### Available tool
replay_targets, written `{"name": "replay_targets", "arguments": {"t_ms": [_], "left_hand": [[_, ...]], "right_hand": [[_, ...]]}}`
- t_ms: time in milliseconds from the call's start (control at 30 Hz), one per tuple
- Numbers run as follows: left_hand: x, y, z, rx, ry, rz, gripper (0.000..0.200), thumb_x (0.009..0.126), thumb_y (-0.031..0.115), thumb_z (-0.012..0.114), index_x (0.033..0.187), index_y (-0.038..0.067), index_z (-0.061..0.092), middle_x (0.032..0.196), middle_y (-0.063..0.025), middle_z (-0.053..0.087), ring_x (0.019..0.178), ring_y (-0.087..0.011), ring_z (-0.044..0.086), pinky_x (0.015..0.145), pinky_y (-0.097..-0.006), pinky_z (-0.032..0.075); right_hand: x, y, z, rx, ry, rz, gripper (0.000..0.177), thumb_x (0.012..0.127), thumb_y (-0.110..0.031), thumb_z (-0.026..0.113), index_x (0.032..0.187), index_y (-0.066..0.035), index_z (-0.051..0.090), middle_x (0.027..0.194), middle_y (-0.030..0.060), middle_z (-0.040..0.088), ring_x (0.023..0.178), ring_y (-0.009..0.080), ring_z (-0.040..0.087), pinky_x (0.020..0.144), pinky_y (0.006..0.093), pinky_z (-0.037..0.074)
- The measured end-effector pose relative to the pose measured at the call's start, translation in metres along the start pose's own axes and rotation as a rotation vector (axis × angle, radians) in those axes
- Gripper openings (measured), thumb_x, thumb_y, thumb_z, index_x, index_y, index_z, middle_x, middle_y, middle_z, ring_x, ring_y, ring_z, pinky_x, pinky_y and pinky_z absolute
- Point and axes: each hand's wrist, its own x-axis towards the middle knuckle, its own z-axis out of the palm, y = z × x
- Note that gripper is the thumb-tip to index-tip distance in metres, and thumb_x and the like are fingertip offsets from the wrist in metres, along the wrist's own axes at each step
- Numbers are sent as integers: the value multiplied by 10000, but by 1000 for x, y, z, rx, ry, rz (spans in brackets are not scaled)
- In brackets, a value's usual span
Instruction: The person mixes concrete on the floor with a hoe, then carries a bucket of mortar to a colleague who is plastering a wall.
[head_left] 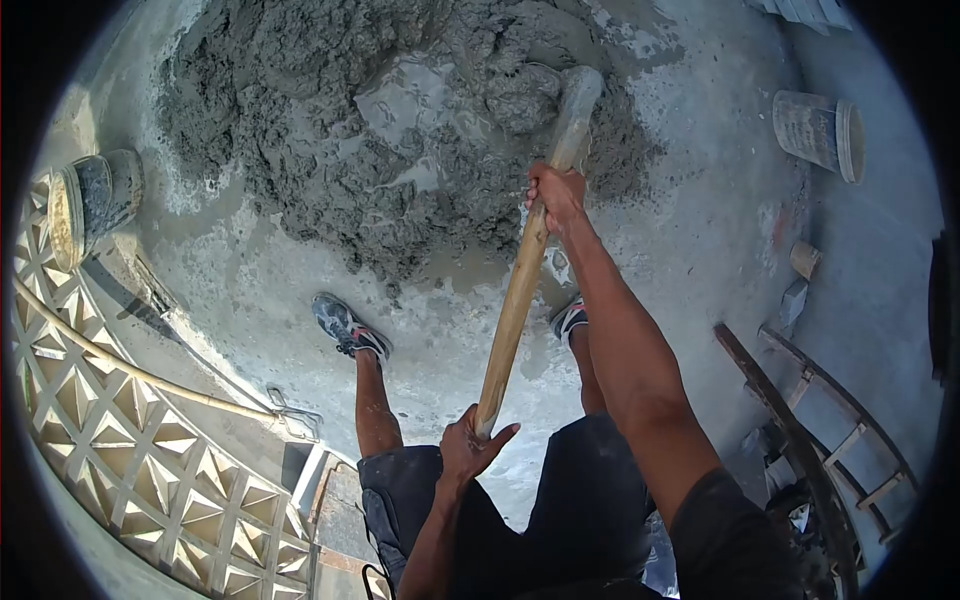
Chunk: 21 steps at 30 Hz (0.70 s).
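A long wooden handle point(515, 295) slants up and away from my body, its far end grey with wet cement. My right hand point(558, 195) is wrapped around it well along its length. Near my lap, my left hand point(466, 448) grips the near end, with the thumb sticking out to the side. The far end reaches into a wide heap of wet grey mortar point(300, 130), and the tool's head is hidden there. A watery puddle point(405, 100) lies in the middle of the heap.
Mortar-stained buckets stand or lie at left point(95, 205) and right point(820, 135). A ladder-like frame point(845, 440) leans at lower right. Patterned blocks point(160, 460) and a hose point(140, 372) line the left side. My shoes point(350, 328) are on the concrete floor point(440, 340) before the heap.
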Motion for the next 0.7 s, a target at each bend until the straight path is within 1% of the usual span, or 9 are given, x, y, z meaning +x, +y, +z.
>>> {"name": "replay_targets", "arguments": {"t_ms": [133, 200, 267, 367, 433, 567, 600, 667, 700], "left_hand": [[2, -36, 20, -65, 130, -44, 371, 776, 334, 785, 913, 8, 671, 680, -131, 665, 617, -187, 654, 594, -346, 508], [-7, -59, 52, -231, 187, 20, 246, 760, 275, 745, 840, 56, 667, 684, -152, 672, 677, -337, 689, 607, -401, 539], [-16, -66, 66, -204, 235, 162, 183, 724, 221, 747, 773, 73, 650, 631, -145, 646, 613, -331, 672, 576, -401, 529], [8, -43, 49, -179, 251, 288, 211, 692, 206, 768, 709, 87, 594, 570, -125, 594, 538, -317, 632, 521, -393, 495], [38, -22, 33, -218, 214, 219, 239, 723, 242, 770, 749, 70, 606, 635, -129, 638, 588, -312, 654, 558, -384, 510], [-19, -14, 60, -326, 74, -62, 389, 784, 374, 765, 919, 26, 655, 669, -127, 660, 635, -247, 686, 598, -348, 517], [-33, -14, 64, -382, 170, -47, 317, 781, 250, 796, 780, 6, 594, 600, -24, 554, 570, -76, 475, 515, -288, 428], [-30, -42, 67, -228, 160, -135, 388, 771, 344, 781, 922, 6, 665, 682, -145, 675, 634, -229, 691, 594, -354, 525], [-28, -50, 69, -266, 134, -175, 366, 767, 318, 784, 920, 1, 679, 681, -152, 681, 637, -240, 699, 581, -349, 529]], "right_hand": [[-38, 10, 9, -3, 4, -57, 111, 775, -2, 623, 735, -7, 520, 598, 44, 508, 447, 132, 490, 400, 305, 437], [-72, -2, 9, -71, 4, -95, 110, 779, -1, 622, 746, -9, 518, 603, 39, 501, 447, 128, 488, 402, 297, 434], [-121, -37, 13, -68, 11, -176, 112, 780, 0, 624, 739, -8, 521, 599, 38, 497, 447, 126, 491, 407, 288, 430], [-151, -93, 25, -73, 30, -321, 112, 774, 8, 620, 719, -4, 523, 592, 49, 505, 439, 132, 489, 412, 289, 426], [-112, -104, 47, -146, 36, -374, 102, 768, 13, 608, 714, 1, 523, 599, 58, 512, 439, 138, 486, 415, 293, 424], [-39, -4, 60, -389, 0, -56, 88, 762, 14, 589, 786, 14, 503, 624, 63, 521, 465, 142, 498, 419, 298, 429], [-36, 23, 55, -392, -32, 8, 107, 766, 10, 593, 811, 14, 496, 622, 61, 522, 473, 143, 507, 420, 299, 433], [-38, 51, 43, -289, -47, 10, 137, 782, 7, 602, 852, 2, 485, 621, 62, 522, 474, 143, 511, 419, 302, 439], [-49, 51, 35, -261, -48, -2, 136, 786, 4, 605, 855, 1, 487, 620, 61, 521, 472, 143, 509, 418, 302, 440]]}}
